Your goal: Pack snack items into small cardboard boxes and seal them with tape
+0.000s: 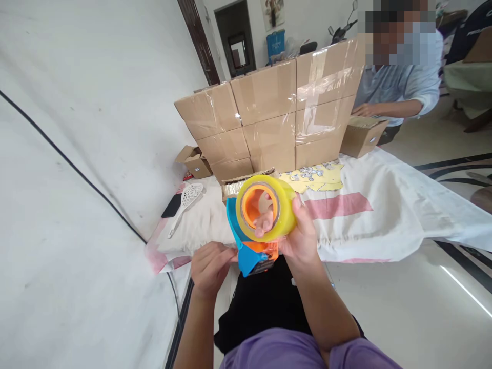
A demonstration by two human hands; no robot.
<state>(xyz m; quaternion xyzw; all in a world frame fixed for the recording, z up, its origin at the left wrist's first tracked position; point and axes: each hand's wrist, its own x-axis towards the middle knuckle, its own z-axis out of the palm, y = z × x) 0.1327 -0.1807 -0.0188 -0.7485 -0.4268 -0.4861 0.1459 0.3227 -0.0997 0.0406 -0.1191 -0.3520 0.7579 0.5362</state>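
My right hand [302, 233] is closed around a tape dispenser [248, 256] with blue and orange parts. A wide yellow roll of packing tape [286, 205] sits on it, and some of my right fingers show through the orange core. Beside the dispenser's blue edge, my left hand [211, 266] is closed, thumb and fingers pressed together. What it pinches, if anything, is too small to make out. Behind the tape roll, a cardboard box [230, 188] is partly hidden on the cloth-covered table [338, 241].
A wall of taped cardboard boxes [269, 118] stands at the back. A white slotted spoon [190, 196] and a black flat object [172, 206] lie left. Yellow printed sheets [319, 177] lie behind. Another person [400, 92] at right touches a box [363, 136]; an open box [196, 163] is at left.
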